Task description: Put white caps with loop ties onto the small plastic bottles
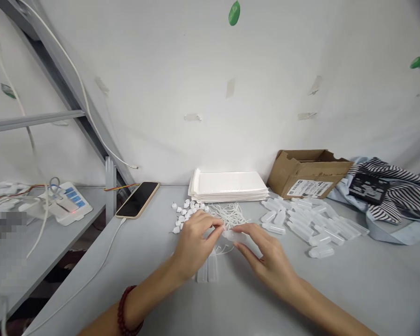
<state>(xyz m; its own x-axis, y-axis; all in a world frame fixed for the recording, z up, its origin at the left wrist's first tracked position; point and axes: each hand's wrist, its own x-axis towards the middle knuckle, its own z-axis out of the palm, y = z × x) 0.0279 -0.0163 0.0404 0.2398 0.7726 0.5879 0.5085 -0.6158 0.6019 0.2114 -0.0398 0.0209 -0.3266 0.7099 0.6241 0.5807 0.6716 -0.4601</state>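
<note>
Nearest me, a dark red beaded bracelet point(125, 311) circled my left wrist. Two translucent plastic tubes point(207, 269) lay side by side on the grey table point(238, 305), partly behind my left forearm. My right grip point(268, 256) grasped a frosted, translucent plastic tube point(237, 236) between thumb and fingers, held sideways in front of me. My left grip point(197, 240) was pinched, thumb to forefinger, at that tube's left end; what lay between the tips was too small to tell. Just beyond: a tangle of thin white cords point(229, 213) and, to its left, a scatter of small white caps point(182, 215). Right of the cords, a loose heap of similar translucent tubes point(320, 224). Far left, a black-screened phone in a tan case point(138, 199). At the back, a stack of white padded envelopes point(231, 184), an open brown cardboard box point(310, 172) and striped fabric point(401, 186), before a white wall point(252, 60).
</note>
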